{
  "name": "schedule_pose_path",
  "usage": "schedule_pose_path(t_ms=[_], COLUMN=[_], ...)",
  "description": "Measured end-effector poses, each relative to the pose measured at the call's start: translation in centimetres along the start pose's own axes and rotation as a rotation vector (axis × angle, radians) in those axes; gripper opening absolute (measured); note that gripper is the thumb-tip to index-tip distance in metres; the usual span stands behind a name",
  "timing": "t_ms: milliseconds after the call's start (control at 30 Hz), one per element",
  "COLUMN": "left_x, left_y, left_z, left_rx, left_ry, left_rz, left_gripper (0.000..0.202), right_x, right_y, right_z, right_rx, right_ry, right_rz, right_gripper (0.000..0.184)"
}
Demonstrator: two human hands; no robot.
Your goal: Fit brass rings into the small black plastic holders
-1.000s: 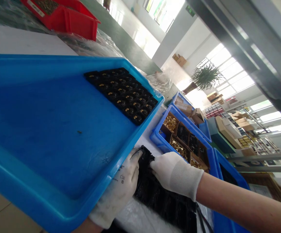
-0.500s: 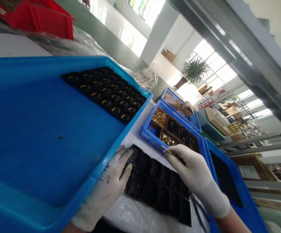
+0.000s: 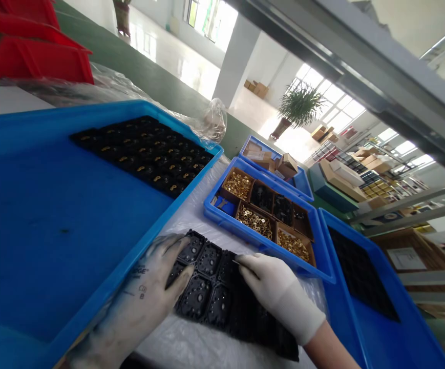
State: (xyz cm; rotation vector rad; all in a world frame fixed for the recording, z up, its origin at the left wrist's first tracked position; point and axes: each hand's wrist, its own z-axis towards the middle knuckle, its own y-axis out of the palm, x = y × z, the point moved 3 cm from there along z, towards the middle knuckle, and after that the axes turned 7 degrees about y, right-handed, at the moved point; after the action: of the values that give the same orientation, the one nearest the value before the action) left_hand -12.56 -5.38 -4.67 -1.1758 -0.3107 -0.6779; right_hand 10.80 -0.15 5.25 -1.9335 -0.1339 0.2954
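My left hand (image 3: 149,287), in a pale work glove, lies over the left end of a block of black square plastic housings (image 3: 197,297). Its fingers are stretched out and its thumb is apart, touching the housings. My right hand (image 3: 270,289), in a white glove, is closed in a pinch above the middle of the block. A thin, tweezers-like metal tool (image 3: 236,262) sticks out from its fingertips, the rest hidden by the hand. Small studs and holes show inside the nearer housings. The block's right part is dark and partly covered by my right hand.
Behind the block is a blue bin (image 3: 226,225) with cardboard boxes of brass pieces (image 3: 255,220) and black parts (image 3: 282,209). On the left, a large blue tray (image 3: 103,251) holds black housings (image 3: 145,154) with brass pieces. Another blue tray (image 3: 376,328) stands right; red bins (image 3: 45,59) far left.
My right hand has moved from beside the bin of brass pieces down and left, over the black housings. My left hand stays on their left end. The view has shifted.
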Motion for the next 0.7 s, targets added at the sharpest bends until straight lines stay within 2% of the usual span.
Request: schedule_pose_path(t_ms=[167, 333, 700], left_x=[-0.7, -1.3, 0.9], left_y=[0.4, 0.8, -1.7], left_z=[-0.3, -0.9, 0.0], left_rx=[0.006, 0.004, 0.055], left_ry=[0.022, 0.051, 0.045], left_rz=[0.034, 0.07, 0.128], left_gripper=[0.047, 0.051, 0.046], right_x=[-1.6, -2.6, -3.6], right_y=[-0.6, -1.1, -1.3], right_z=[0.9, 1.3, 2.3], right_rx=[-0.09, -0.144, -0.207], right_ry=[-0.051, -0.049, -0.081], right_rz=[-0.26, -0.376, -0.512], right_gripper=[0.028, 0.029, 0.029])
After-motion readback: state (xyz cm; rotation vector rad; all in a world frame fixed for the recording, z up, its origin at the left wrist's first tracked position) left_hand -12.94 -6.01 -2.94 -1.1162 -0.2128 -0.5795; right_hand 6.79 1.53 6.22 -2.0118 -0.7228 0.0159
